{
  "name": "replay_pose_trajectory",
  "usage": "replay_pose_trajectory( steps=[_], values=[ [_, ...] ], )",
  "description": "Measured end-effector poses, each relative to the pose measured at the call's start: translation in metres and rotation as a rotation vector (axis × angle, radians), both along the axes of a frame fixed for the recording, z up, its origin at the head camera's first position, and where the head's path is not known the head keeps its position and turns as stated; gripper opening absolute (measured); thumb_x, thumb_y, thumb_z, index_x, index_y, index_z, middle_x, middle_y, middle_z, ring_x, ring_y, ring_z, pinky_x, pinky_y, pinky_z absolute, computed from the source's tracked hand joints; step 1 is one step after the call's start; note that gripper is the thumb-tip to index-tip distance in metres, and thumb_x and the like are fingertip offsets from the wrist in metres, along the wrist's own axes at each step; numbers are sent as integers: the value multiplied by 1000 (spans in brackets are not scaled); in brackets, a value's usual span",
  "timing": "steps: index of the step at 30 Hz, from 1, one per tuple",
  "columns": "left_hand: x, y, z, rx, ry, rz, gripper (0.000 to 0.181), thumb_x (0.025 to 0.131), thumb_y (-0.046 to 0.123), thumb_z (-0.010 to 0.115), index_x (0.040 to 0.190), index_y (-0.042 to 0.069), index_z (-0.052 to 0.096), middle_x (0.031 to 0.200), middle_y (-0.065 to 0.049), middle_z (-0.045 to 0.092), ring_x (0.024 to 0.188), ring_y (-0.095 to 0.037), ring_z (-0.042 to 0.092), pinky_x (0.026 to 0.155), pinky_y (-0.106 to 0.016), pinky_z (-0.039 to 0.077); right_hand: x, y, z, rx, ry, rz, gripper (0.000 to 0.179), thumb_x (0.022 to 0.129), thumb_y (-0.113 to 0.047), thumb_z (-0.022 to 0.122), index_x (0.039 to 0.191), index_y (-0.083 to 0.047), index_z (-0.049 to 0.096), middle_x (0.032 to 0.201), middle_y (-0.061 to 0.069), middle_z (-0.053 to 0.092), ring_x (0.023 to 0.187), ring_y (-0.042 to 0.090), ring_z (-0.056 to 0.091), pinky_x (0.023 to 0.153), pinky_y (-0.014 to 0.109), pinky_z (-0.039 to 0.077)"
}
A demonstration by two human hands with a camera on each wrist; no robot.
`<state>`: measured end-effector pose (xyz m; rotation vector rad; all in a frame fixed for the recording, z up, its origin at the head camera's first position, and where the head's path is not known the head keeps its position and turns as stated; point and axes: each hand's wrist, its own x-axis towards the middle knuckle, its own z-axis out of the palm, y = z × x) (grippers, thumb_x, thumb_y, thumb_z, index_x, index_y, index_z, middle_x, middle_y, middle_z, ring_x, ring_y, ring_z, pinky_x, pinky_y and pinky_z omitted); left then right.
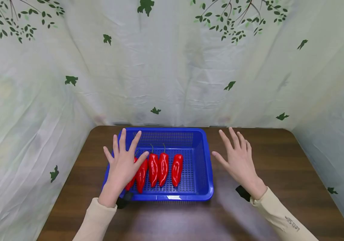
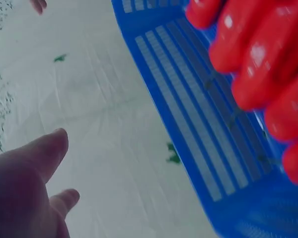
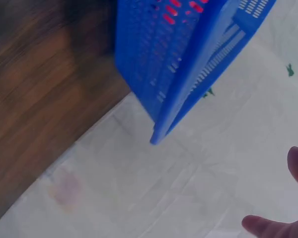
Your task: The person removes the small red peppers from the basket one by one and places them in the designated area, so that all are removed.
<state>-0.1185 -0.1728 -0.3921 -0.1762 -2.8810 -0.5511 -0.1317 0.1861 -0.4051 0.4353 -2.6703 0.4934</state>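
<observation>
A blue plastic basket (image 1: 203, 167) with slotted walls sits on the table, holding several red chili peppers (image 1: 177, 170) laid side by side, stems toward the back. Above the basket's left side my left hand (image 1: 123, 167) is spread wide, fingers apart, hiding part of the leftmost peppers. My right hand (image 1: 239, 160) hovers to the right of the basket, fingers spread and holding nothing. In the left wrist view, the thumb and a finger stand away from the basket wall (image 2: 179, 119), with glossy peppers (image 2: 268, 54) inside. The right wrist view shows fingertips (image 3: 258, 225) apart from the basket (image 3: 154, 74).
The brown wooden table (image 1: 280, 160) extends on both sides of the basket. A pale curtain (image 1: 175, 67) printed with green leaves hangs behind the table and along both sides. Black bands (image 1: 243, 193) show at the wrists below cream sleeves.
</observation>
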Motion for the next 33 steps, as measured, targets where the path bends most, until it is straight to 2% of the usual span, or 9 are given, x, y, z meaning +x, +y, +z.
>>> replay_pose_trajectory(
  steps=[7,10,12,16,20,24,29,31,33],
  values=[
    [0,-36,6,48,-3,-44,70,90,30,63,151,19,30,154,-25,11,136,-53,13,101,-73,10,-2,-11,6,-56,-25,109,74,90,-42,63,151,-17,29,152,19,26,133,44,27,101,62,24],
    [0,-52,7,67,-67,-51,71,91,27,63,152,19,27,153,-27,13,129,-56,26,94,-73,28,-3,-15,10,-88,-62,147,75,89,-40,64,151,-15,29,152,18,26,133,42,29,102,63,24],
    [0,-62,8,84,-129,-46,72,92,28,62,153,20,24,153,-28,13,126,-57,32,88,-73,33,-3,-19,12,-114,-97,168,76,89,-40,65,151,-14,29,152,17,26,134,40,28,102,63,23],
    [-2,-82,7,145,-221,-63,73,93,31,61,153,16,21,151,-30,16,127,-56,31,89,-75,30,-3,-26,16,-174,-176,207,76,89,-38,66,151,-14,28,151,16,28,135,36,28,104,61,25],
    [-8,-101,-1,259,-265,-128,74,92,24,63,152,10,22,148,-32,22,123,-55,38,91,-68,37,-6,-33,21,-275,-283,262,75,91,-37,64,151,-14,27,149,12,32,134,31,32,104,56,31],
    [-13,-117,-10,404,-370,-182,74,94,23,62,153,11,19,148,-33,23,112,-52,52,85,-60,47,-10,-42,24,-395,-385,305,72,91,-31,65,151,-15,28,146,12,37,127,31,43,100,52,39],
    [-21,-130,-24,658,-550,-266,76,95,19,60,153,10,13,146,-36,20,114,-52,50,85,-56,49,-17,-53,24,-505,-485,346,68,91,-23,65,150,-14,30,143,16,41,121,33,51,98,50,41],
    [-24,-133,-29,714,-616,-275,76,95,20,59,154,13,12,146,-34,22,116,-51,48,85,-55,50,-19,-58,24,-541,-531,360,68,92,-22,64,150,-14,30,143,18,41,120,33,51,98,51,42],
    [-27,-136,-33,720,-658,-270,74,96,23,57,154,16,12,145,-33,25,118,-49,47,86,-54,50,-21,-62,22,-578,-583,366,67,93,-22,63,150,-14,29,143,19,40,120,34,51,98,50,42]
  ],
)
